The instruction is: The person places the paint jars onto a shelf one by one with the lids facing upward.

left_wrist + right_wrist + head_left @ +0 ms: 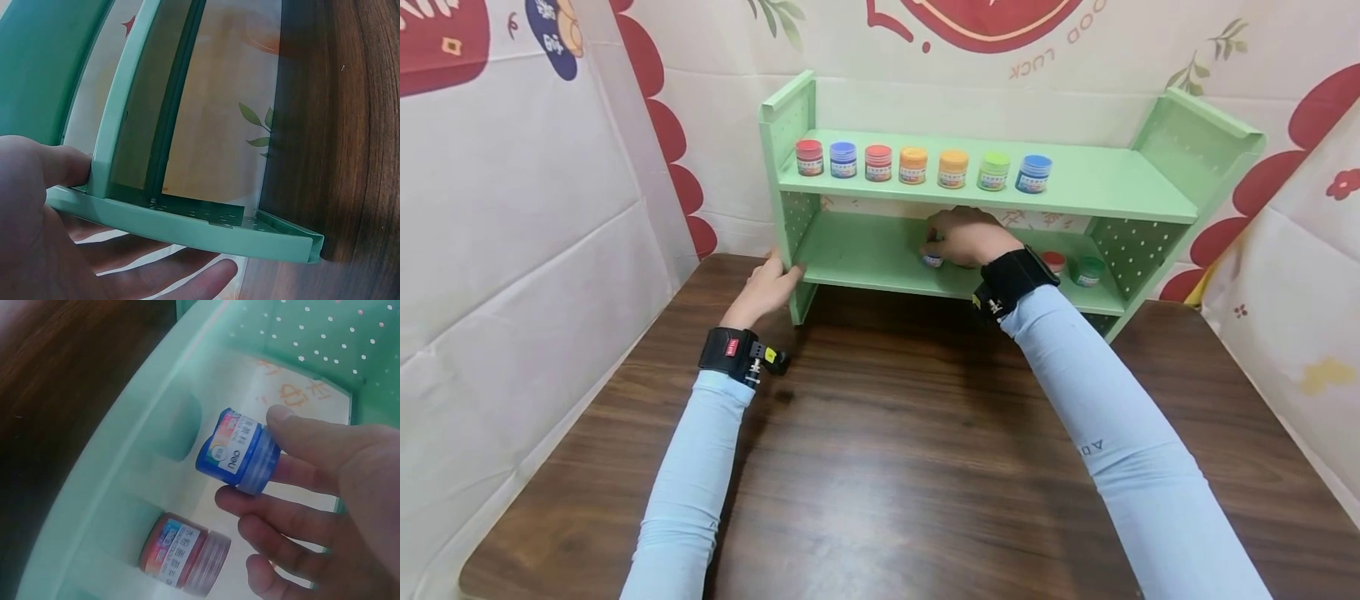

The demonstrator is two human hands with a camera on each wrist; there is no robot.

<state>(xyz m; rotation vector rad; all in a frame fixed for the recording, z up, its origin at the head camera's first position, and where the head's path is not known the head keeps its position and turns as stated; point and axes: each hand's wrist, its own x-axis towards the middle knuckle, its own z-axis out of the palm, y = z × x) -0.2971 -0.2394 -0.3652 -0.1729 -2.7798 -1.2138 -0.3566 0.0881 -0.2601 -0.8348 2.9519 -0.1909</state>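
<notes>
My right hand [966,236] reaches into the lower level of a green two-tier shelf [865,250]. Its thumb and fingers pinch a small blue paint jar [237,450] by the lid, close over the lower board. Beside that jar stands a brownish-red paint jar [184,554], mostly hidden behind the hand in the head view. At the shelf's left end, my left hand [765,292] grips the side panel [187,228], thumb on the inner side and fingers behind it.
Along the upper board stand several paint jars, from a red jar [809,157] to a blue jar [1033,174]. On the lower right are a red-lidded jar [1053,262] and a green jar [1087,272]. The shelf stands on a dark wooden table [865,433] before a printed cloth [722,167].
</notes>
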